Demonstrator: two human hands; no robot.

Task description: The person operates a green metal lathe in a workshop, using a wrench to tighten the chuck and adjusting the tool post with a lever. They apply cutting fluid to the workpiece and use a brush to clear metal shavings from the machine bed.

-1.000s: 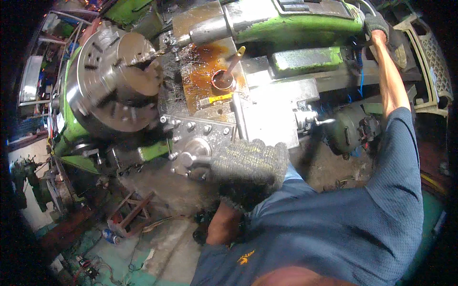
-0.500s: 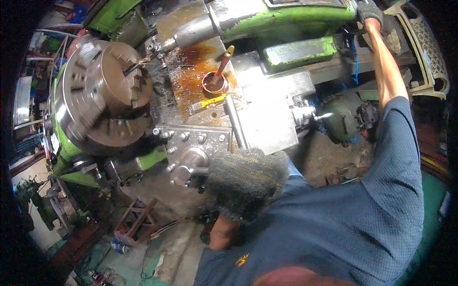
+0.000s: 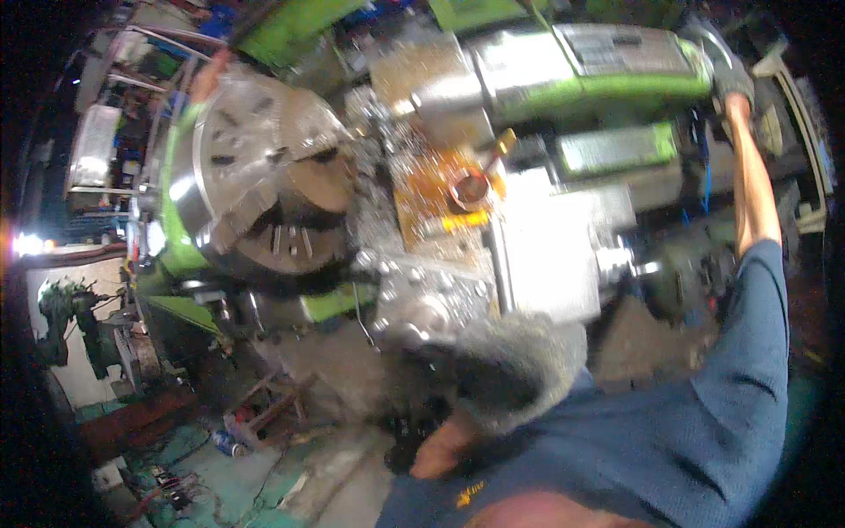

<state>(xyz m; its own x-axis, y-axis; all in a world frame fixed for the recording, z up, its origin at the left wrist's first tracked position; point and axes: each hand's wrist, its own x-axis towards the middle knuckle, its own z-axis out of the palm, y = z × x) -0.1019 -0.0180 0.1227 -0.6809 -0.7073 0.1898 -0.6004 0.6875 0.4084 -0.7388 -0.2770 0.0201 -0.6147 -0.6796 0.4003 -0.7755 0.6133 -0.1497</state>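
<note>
My left hand [image 3: 528,365], in a dark, dirty work glove, is low beside the square tool post [image 3: 427,308] of a green lathe. Motion smears its fingers, and I cannot make out whether it touches the post. Stretched out to the far right, my right arm ends in a gloved right hand [image 3: 732,81], closed on the handwheel [image 3: 715,42] at the end of the green tailstock [image 3: 607,92]. At left is the large steel chuck [image 3: 264,167], blurred. A small round pot [image 3: 469,190] with a brush [image 3: 500,150] in it stands on the oily carriage, beside a yellow-handled tool [image 3: 465,221].
A bright metal plate [image 3: 550,260] lies right of the tool post. Below the lathe are a rusty metal stand [image 3: 268,405], a can [image 3: 227,443] and cables on the floor. A pale perforated chair [image 3: 797,132] stands at the far right.
The whole view has swung, so the lathe sits further right and lower. The chuck shows at a different angle. My left glove has turned, and my right hand stays at the tailstock end.
</note>
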